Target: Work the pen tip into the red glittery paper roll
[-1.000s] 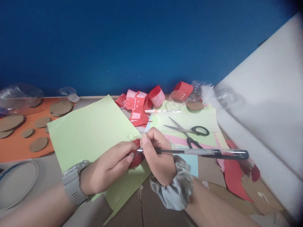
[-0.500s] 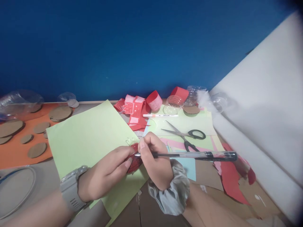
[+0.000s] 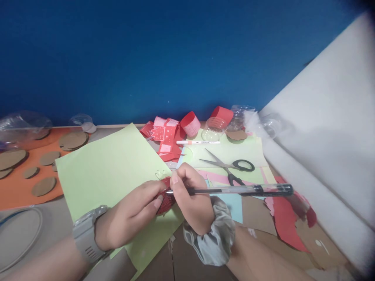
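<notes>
My right hand [image 3: 191,201] grips a clear-barrelled pen [image 3: 228,190] that lies almost level, its capped black end pointing right and its metal tip pointing left. That tip is at a small red dotted piece [image 3: 168,203] on light green paper [image 3: 108,164]. The thumb and fingers of my left hand [image 3: 137,212] close on the red piece from the left and hide part of it. Just above it, a small jagged line drawing [image 3: 161,174] shows on the green paper. To the right of my hands lie scissors [image 3: 227,166] with black handles, blades apart.
Cardboard discs [image 3: 43,186] lie on orange paper [image 3: 17,195] at left, near a round hoop [image 3: 39,230]. Red paper pieces [image 3: 170,134], a white marker [image 3: 197,143] and clear plastic cups [image 3: 213,128] stand along the blue wall [image 3: 175,58]. A white panel [image 3: 331,109] borders the right.
Both hands, the pen and the red piece keep nearly the same places. The view has shifted very slightly.
</notes>
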A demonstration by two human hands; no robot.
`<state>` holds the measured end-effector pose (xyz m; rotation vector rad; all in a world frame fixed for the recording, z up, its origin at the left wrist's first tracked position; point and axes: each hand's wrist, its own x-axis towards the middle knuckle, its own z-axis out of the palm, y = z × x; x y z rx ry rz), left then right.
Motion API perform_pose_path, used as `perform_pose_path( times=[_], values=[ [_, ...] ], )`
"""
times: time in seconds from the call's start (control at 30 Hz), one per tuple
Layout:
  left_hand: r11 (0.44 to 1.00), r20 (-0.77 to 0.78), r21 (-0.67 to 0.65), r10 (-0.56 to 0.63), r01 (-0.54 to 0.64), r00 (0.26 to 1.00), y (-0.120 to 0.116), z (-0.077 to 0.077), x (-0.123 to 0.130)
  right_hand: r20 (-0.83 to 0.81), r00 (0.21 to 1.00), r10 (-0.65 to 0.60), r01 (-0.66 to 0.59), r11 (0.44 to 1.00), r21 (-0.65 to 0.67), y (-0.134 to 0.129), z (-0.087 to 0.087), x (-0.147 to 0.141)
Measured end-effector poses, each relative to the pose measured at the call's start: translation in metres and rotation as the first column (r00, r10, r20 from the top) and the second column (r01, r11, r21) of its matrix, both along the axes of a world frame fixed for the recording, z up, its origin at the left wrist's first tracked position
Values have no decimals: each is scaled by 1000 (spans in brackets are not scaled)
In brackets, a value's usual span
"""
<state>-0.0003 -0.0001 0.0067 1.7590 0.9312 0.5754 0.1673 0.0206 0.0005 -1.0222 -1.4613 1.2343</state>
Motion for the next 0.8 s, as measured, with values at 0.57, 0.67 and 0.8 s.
perform_pose_path(
  times=[0.57, 0.67, 0.8],
  values=[
    [996, 57, -82, 24, -20, 998, 1, -1, 2, -75, 997, -6, 5, 1000, -13, 0, -2, -1],
    [995, 75, -100, 34, -26, 997, 2, 0, 2, -44, 999, -20, 19, 1000, -9, 0, 0, -1],
    [994, 92, -106, 29, -19, 995, 2, 0, 2, -1, 999, -37, 37, 999, 4, 0, 1, -1]
  ],
)
